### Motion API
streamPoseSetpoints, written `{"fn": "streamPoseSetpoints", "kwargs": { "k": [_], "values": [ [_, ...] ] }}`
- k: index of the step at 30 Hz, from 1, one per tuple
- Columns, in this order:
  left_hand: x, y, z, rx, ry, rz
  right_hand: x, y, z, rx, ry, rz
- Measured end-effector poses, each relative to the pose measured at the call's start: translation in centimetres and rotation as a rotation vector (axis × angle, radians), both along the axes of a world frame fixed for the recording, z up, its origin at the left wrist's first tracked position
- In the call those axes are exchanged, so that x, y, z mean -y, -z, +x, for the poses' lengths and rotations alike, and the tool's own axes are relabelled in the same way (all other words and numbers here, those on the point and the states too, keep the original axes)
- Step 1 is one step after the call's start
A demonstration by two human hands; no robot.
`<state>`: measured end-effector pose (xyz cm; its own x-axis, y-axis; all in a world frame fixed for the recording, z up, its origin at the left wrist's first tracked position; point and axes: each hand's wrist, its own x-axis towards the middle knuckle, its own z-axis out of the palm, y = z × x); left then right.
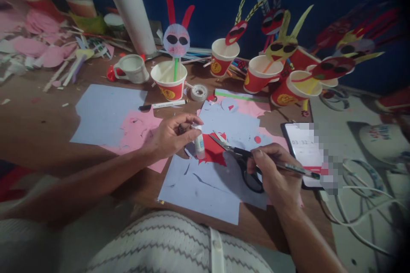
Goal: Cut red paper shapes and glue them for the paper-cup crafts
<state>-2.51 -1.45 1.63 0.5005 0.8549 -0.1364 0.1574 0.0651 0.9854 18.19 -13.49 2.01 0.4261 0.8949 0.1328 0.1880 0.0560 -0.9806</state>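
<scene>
My left hand [179, 134] pinches a small white glue stick [199, 144] upright over the papers, its lower end near a jagged red paper scrap [213, 149]. In my right hand [275, 172] is a pair of black-handled scissors [237, 151], blades pointing left toward that scrap. A thin pen [297, 169] also lies across the same hand, pointing right. Beneath both hands spread cut sheets of pale blue paper [205, 192] and pink paper [160, 166].
Red-and-white paper cups [168, 87] with paper-faced figures [176, 40] stand along the back. Nearby are a white mug [133, 69], a tape roll [199, 92] and a marker [163, 105]. Paper scraps [48, 51] pile up left. A phone [303, 149] and white cables [358, 204] lie right.
</scene>
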Motion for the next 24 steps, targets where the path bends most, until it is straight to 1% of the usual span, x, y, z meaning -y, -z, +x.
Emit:
{"fn": "streamPoseSetpoints", "kwargs": {
  "k": [4,10,13,15,17,19,22,24],
  "values": [
    [-0.9,-0.3,0.1,0.049,-0.059,0.089,-0.1,0.0,0.2,-0.042,0.012,0.005],
    [-2.0,-0.6,-0.1,0.014,-0.102,0.201,-0.1,0.0,0.5,-0.044,-0.026,-0.047],
    [-1.9,-0.9,-0.2,-0.019,-0.131,0.241,0.0,0.1,0.5,-0.042,-0.039,-0.073],
    [-1.4,-0.9,-0.2,-0.014,-0.116,0.228,0.0,0.4,0.6,-0.051,-0.048,-0.077],
    [-0.7,-0.9,-0.4,-0.017,-0.040,0.191,0.0,0.8,0.7,-0.089,-0.071,-0.051],
    [-0.1,-0.9,-0.5,-0.084,0.063,0.188,0.1,1.1,0.6,-0.148,-0.116,-0.009],
    [0.3,-1.2,-0.6,-0.261,0.239,0.264,0.2,1.1,0.4,-0.251,-0.163,-0.009],
    [0.2,-1.5,-0.7,-0.367,0.365,0.361,0.2,0.8,0.0,-0.314,-0.167,-0.047]
  ]
}}
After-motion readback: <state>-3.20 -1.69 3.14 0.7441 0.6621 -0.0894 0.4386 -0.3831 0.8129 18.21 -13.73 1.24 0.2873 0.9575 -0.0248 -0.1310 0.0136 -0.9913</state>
